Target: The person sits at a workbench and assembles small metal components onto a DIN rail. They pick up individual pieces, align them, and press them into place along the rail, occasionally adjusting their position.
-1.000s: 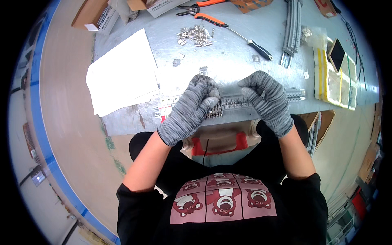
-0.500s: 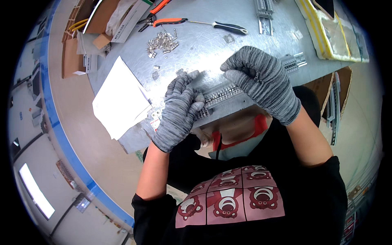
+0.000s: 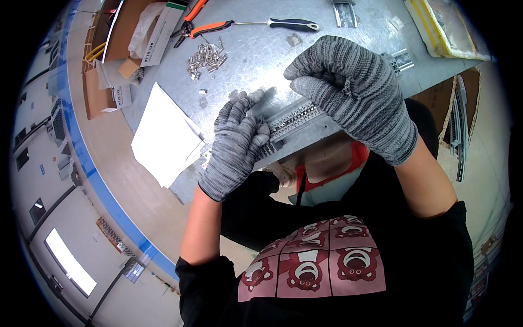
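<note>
A row of grey terminal blocks with metal screws on a rail (image 3: 294,121) lies slantwise along the near edge of the metal table. My left hand (image 3: 235,144), in a grey knitted glove, is closed over the row's left end, hiding that part; its thumb lies on the near side and its fingers reach past the far side. Above the row's right end, my gloved right hand (image 3: 351,95) is raised with thumb and forefinger pinched together. Whatever may be between those fingertips is too small or hidden to make out.
Small metal parts (image 3: 207,60) lie in a pile beyond my left hand. Behind them are a screwdriver (image 3: 294,24) and orange-handled pliers (image 3: 212,28). White papers (image 3: 166,139) and cardboard boxes (image 3: 98,90) are at left. Rail pieces (image 3: 400,61) and a yellow-taped container (image 3: 427,30) are at right.
The view has shifted a little, so the tabletop things sit slightly higher and further left. My right hand appears larger and higher, still pinched. My left hand stays on the row.
</note>
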`<state>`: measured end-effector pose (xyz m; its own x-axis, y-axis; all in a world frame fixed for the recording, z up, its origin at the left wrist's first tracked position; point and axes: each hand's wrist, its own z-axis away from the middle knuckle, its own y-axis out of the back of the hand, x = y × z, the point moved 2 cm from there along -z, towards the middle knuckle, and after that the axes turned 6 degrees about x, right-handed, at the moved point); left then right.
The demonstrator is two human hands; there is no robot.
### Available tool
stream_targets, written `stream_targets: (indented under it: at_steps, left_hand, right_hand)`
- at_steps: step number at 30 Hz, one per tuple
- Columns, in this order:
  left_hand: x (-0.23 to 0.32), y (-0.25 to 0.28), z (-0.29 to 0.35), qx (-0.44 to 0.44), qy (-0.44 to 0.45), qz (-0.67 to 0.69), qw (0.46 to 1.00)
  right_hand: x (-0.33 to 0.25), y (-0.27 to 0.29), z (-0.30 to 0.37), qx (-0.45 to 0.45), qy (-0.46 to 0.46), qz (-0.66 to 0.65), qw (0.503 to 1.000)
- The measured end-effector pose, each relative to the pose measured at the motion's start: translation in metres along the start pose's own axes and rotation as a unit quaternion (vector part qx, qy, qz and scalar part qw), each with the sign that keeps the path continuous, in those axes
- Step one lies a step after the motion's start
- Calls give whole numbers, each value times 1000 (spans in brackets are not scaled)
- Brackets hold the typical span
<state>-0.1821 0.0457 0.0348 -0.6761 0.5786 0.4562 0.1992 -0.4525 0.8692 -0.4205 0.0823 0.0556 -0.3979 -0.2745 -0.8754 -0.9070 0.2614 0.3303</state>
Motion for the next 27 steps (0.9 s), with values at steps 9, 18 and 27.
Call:
stream_targets:
  at_steps: [9, 18, 27]
  left_hand:
    - [7, 5, -5, 12, -50, -40, 998]
    - [12, 7, -11, 5, -62, -78, 995]
    - [-5, 11, 0, 94, 101, 183, 973]
  right_hand:
    - [-3, 2, -2, 0, -7, -24, 1000]
    - [-5, 5, -4, 0, -26, -43, 999]
    - [5, 0, -5, -6, -21, -26, 999]
